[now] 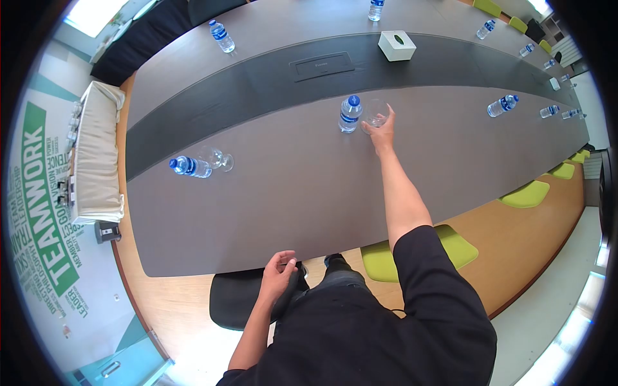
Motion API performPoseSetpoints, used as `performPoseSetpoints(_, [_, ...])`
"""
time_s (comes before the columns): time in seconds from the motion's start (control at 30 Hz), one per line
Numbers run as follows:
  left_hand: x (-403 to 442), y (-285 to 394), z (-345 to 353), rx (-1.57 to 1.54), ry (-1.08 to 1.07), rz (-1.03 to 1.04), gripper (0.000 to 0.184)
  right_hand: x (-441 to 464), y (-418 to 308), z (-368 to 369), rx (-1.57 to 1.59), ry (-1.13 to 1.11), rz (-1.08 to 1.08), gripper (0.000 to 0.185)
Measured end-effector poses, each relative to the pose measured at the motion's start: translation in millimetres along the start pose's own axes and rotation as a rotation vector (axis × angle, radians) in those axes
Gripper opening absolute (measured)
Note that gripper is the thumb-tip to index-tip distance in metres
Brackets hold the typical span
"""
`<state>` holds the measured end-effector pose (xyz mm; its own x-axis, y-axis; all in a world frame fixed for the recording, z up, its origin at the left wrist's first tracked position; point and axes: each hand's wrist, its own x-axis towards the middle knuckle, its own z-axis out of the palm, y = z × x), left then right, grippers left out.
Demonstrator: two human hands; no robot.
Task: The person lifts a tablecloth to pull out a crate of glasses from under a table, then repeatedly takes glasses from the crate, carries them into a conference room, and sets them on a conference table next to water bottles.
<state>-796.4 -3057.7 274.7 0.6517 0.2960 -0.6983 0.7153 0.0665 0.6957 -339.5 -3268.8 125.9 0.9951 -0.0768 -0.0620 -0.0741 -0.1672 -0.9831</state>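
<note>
Now my right hand has its fingers around a clear glass by a water bottle; my left hand is loose, holding nothing.

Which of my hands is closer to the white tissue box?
Your right. Your right hand is at the glass, on the near side of the tissue box; your left hand is farther back, by the table's near edge.
</note>
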Motion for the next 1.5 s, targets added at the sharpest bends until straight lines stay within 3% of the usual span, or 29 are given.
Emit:
performPoseSetpoints(0.07, [-0.2,-0.6,-1.1,-0.02,0.006,0.024,0.033,-5.5,-2.9,-2.5,0.127,0.0,0.035,0.103])
performPoseSetpoints(0.17, [-3.5,1.1,-3.2,-0.038,0.022,0.021,0.033,-6.5,22.5,-4.0,0.012,0.199,0.083,0.095])
performPoseSetpoints(0.27, [-7.0,-2.3,-5.1,-0.053,0.044,0.016,0.034,-49.9,36.1,-7.1,-0.306,0.418,-0.026,0.087])
performPoseSetpoints(0.33, [-9.7,-3.7,-4.7,-0.064,0.058,0.022,0.033,-96.9,33.7,-12.4,-0.28,0.376,-0.013,0.076])
performPoseSetpoints(0.5, [-18.1,-12.3,-3.4,-0.197,0.099,0.128,0.024,-237.7,-7.3,-10.6,-0.227,0.083,0.01,0.05])
performPoseSetpoints(0.6, [-30.9,-4.1,6.4,-0.226,0.239,0.413,0.02,-315.2,-57.8,-0.7,-0.091,-0.161,0.076,0.044])
performPoseSetpoints(0.67, [-40.9,15.3,12.4,-0.079,0.352,0.626,0.021,-356.5,-92.2,6.4,-0.023,-0.383,0.106,0.038])
performPoseSetpoints(0.73, [-57.4,37.4,11.4,0.101,0.411,0.814,0.028,-389.7,-97.5,18.8,0.068,-0.665,0.186,0.039])
performPoseSetpoints(0.8, [-72.0,43.7,9.2,0.167,0.36,0.865,0.032,-419.3,-98.1,31.1,0.358,-0.949,0.219,0.042])
performPoseSetpoints(0.87, [-77.6,34.8,4.6,0.262,0.322,0.978,0.035,-458.3,-85.6,54.4,0.615,-1.061,0.171,0.051])
performPoseSetpoints(0.93, [-92.8,33.6,-7.8,0.252,0.382,1.001,0.037,-470.8,-105.0,58.2,0.778,-1.235,0.381,0.053])
performPoseSetpoints(1.03, [-124.1,18.2,-42.2,0.41,0.505,0.97,0.043,-477.2,-168.8,61.5,0.824,-1.413,0.891,0.057])
performPoseSetpoints(1.13, [-159.6,-19.7,-80.4,0.592,0.674,0.9,0.041,-507.3,-199.2,72.6,0.685,-1.48,1.076,0.061])
performPoseSetpoints(1.27, [-192.1,-112.8,-126.7,0.362,0.893,0.863,0.031,-571.0,-179.9,100.2,0.643,-1.644,1.179,0.063])
performPoseSetpoints(1.37, [-235.4,-186.2,-150.1,-0.045,0.905,0.647,0.027,-642.9,-198.0,116.7,0.606,-1.807,0.845,0.061])
performPoseSetpoints(1.5, [-288.9,-303.5,-169.2,-0.111,1.221,0.618,0.021,-743.4,-217.4,142.1,0.296,-1.914,0.789,0.052])
